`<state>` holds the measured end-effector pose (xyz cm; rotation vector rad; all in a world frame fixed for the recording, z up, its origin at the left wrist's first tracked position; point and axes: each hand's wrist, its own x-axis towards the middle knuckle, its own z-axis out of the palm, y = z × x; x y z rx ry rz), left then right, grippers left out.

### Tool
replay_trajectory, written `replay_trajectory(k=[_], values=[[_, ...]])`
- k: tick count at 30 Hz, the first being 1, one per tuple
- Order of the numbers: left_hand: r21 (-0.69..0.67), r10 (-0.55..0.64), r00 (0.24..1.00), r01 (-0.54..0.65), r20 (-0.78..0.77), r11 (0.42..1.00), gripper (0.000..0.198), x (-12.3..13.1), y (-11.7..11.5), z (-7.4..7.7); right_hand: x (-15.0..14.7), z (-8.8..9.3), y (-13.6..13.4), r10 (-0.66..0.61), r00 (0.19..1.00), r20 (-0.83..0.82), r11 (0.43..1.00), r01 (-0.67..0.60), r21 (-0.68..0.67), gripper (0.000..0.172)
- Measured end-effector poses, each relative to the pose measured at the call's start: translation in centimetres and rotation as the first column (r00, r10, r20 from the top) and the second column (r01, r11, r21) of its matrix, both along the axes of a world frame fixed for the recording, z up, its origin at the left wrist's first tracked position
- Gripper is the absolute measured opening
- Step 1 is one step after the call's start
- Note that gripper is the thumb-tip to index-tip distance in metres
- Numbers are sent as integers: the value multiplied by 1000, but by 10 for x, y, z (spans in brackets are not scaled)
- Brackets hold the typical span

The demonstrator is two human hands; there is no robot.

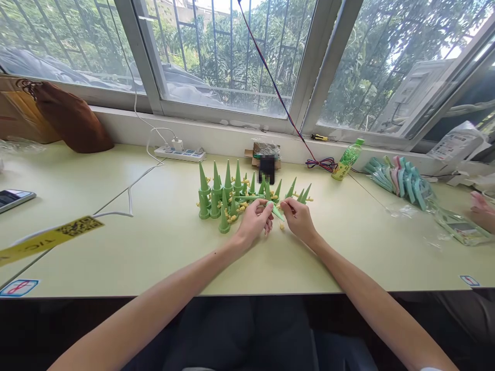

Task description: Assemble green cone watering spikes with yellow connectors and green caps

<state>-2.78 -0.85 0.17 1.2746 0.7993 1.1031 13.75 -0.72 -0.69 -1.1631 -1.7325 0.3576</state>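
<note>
My left hand (255, 222) is closed on a green plastic cone (276, 212), which lies tilted with its tip toward the lower right. Close beside it, my right hand (297, 217) has thumb and fingers pinched together by the cone; whatever is between them is too small to make out. Beneath the hands a small yellow piece (282, 226) lies on the table. Just beyond stand several upright green cones (224, 219), some stacked in pairs, with small yellow pieces (243, 207) scattered among them. More cones lean at the group's right side.
A black object (266, 169) leans on a small box behind the cones. A power strip (180, 153), a green bottle (347, 161) and coiled wires (322, 164) line the sill. At right are bagged pastel items (406, 178) and another person's hand (481, 211). A phone (15, 198) lies left.
</note>
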Motion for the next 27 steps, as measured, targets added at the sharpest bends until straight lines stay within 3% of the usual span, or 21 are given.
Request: replay_trajectory(k=[11,19,23,27], values=[[263,67,984,-22,-165,964,34,-4,-3,-1,-1,0,0,6,1000,0,1000,-6,-26,47],[540,275,908,-66,-316,839,13,-5,0,-6,-2,-1,2,14,1000,1,999,-14,-32,48],[568,305,895,-72,-326,820,12,-5,0,-7,-2,-1,1,13,1000,-18,999,-14,-40,48],[507,267,922,-94,-280,857,22,-4,-4,-2,-3,0,0,16,999,-45,999,-18,-32,45]])
